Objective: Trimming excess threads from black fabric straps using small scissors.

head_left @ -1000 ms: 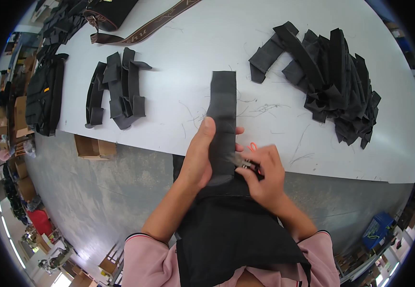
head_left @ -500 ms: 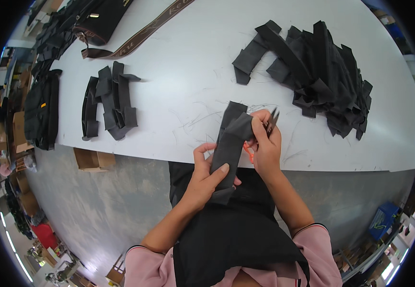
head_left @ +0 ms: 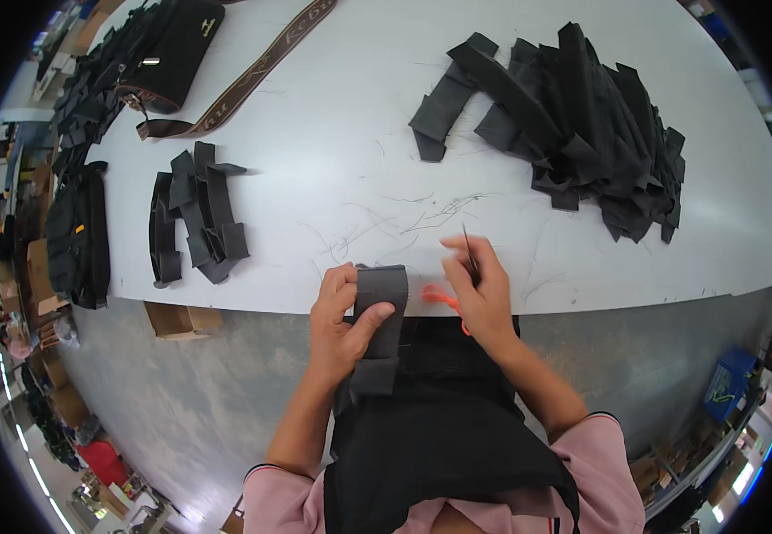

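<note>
My left hand [head_left: 336, 331] grips a dark grey fabric strip [head_left: 382, 289] at the table's near edge, thumb across its face. The strip's lower end is folded and hangs over my black apron [head_left: 430, 418]. To its right, my right hand [head_left: 491, 307] is closed around a pair of scissors [head_left: 440, 296] with orange handles; the dark blades point away from me, partly hidden by my fingers. A gap lies between the scissors and the strip. Cut thread ends [head_left: 444, 209] are scattered on the white table [head_left: 315, 178] beyond my hands.
A big heap of dark strips [head_left: 595, 142] lies at the far right. Fewer folded strips [head_left: 203, 214] sit at the left. Farther left are a black bag [head_left: 177, 53] with a brown strap [head_left: 257, 71] and a black backpack [head_left: 79, 233]. An open cardboard box [head_left: 181, 320] stands below the table edge.
My left hand has brought the strip left and lower. My right hand has let go of the strip's upper end and is now apart from it, still holding the scissors.
</note>
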{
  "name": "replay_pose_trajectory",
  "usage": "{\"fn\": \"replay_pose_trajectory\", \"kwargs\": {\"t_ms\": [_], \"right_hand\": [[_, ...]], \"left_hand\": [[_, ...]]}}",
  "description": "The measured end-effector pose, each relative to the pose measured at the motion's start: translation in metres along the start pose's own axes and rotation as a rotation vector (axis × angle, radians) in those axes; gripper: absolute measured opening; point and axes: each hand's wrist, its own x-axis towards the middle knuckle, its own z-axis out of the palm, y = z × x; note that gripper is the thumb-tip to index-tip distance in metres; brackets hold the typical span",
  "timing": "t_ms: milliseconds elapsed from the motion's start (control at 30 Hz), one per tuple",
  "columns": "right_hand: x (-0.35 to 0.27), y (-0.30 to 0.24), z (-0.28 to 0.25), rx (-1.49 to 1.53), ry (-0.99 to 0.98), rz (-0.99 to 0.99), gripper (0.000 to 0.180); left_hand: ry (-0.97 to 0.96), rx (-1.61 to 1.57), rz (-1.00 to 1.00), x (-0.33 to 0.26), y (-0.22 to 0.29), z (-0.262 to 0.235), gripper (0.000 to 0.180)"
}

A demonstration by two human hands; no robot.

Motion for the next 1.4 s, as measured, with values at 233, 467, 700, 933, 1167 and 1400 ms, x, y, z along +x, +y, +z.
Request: {"fn": "replay_pose_trajectory", "kwargs": {"t_ms": [233, 467, 700, 933, 1167, 1400], "right_hand": [[-0.035, -0.02, -0.012, -0.33, -0.118, -0.22, 0.029], [-0.027, -0.026, -0.011, -0.524, -0.086, -0.514, 0.027], [-0.032, -0.028, -0.011, -0.507, -0.01, -0.544, 0.025], [-0.026, -0.027, -0.011, -0.46, -0.096, -0.508, 0.026], [-0.025, -0.039, -0.009, -0.442, -0.203, -0.432, 0.027], [-0.021, -0.036, -0.006, -0.54, -0.227, -0.539, 0.025]], "left_hand": [[0.033, -0.195, -0.116, -0.006, -0.001, 0.007, 0.027], [-0.036, -0.278, -0.18, -0.007, 0.004, 0.005, 0.029], [-0.086, -0.144, -0.105, -0.005, 0.007, 0.001, 0.03], [-0.108, -0.172, -0.114, -0.002, 0.014, 0.0, 0.032], [-0.188, -0.109, -0.045, 0.0, 0.011, -0.005, 0.042], [-0.277, -0.04, -0.001, 0.001, 0.009, -0.006, 0.057]]}}
